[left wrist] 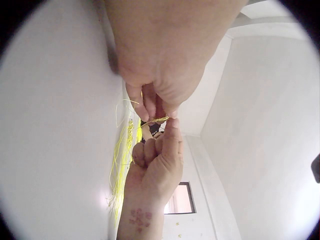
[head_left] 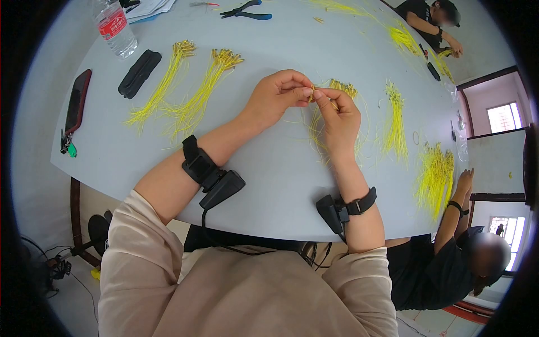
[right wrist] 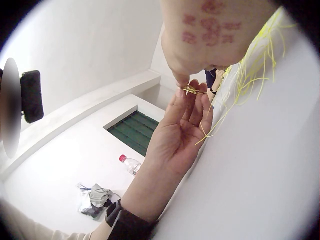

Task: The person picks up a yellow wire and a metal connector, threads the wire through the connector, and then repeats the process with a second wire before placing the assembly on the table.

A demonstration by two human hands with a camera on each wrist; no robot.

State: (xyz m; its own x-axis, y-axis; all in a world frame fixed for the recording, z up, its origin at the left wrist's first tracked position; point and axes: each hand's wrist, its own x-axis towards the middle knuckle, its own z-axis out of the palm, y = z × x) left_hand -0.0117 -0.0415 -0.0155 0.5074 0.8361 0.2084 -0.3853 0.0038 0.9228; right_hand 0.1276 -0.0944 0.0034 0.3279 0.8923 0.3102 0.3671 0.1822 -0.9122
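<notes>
Both hands meet over the grey table [head_left: 269, 185]. Between the fingertips is a small gold-coloured coiled piece [right wrist: 190, 89] with thin yellow line. My left hand [head_left: 275, 98] pinches it from the left with thumb and fingers. The right hand [head_left: 341, 123] pinches its other side, thumb against forefinger, the remaining fingers curled. In the left wrist view, the coil [left wrist: 161, 119] shows right between the two sets of fingertips. A bundle of yellow lines with gold ends [head_left: 343, 88] lies beneath and behind the right hand, partly hidden by it.
Two yellow bundles [head_left: 224, 59] lie left, near a black case [head_left: 140, 73], a phone [head_left: 77, 101] and a water bottle [head_left: 117, 31]. More bundles [head_left: 396, 121] [head_left: 437, 174] lie right. Pliers [head_left: 247, 11] are at the back. Two people [head_left: 432, 22] sit along the table's right side.
</notes>
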